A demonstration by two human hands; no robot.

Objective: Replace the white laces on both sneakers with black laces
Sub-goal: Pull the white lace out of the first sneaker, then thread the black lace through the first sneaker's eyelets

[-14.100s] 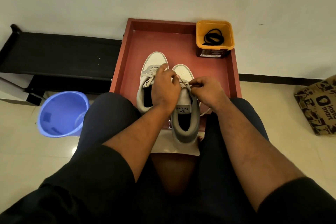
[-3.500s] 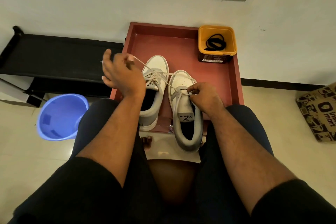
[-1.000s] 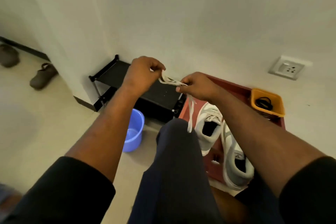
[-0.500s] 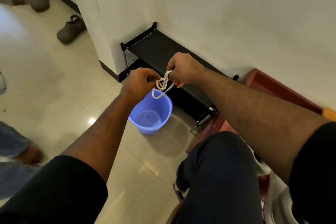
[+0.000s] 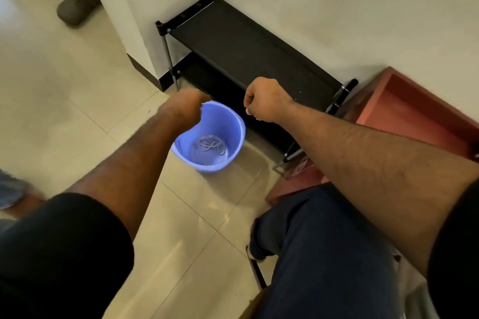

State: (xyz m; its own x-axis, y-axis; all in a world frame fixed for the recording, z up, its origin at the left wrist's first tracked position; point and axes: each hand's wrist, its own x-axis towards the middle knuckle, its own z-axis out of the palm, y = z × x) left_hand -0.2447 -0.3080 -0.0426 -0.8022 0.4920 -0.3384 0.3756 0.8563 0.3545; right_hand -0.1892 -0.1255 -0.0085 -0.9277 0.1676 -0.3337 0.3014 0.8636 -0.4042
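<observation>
White lace (image 5: 209, 144) is in, lying in a loose tangle on the bottom of the round blue plastic bucket (image 5: 234, 122) on the tiled floor (image 5: 77, 101), just near of the low black shoe rack (image 5: 248, 52) against the wall. Both my hands are over the bucket with nothing in them: left hand (image 5: 185, 109) above the left rim, motion-blurred, fingers look loosely curled but I can't tell exactly; right hand (image 5: 264, 103) just right of the rim, fingers curled in a loose empty fist. So this step, binning a pulled lace, reads as done. Doing the rest well: check no lace end hangs over the rim, and none seems to. Neither sneaker is in view here, only the near-left corner of the red wooden tray (image 5: 404, 111) at far right, so I can't say from this which shoe is stripped or how far along I am; guess is early, since no black lace is in sight. Next: swing back right to the tray and keep the bucket where it is, within left-hand reach for the next white lace. Risk is minor: kicking the bucket with my knee (image 5: 311, 228) while turning.
</observation>
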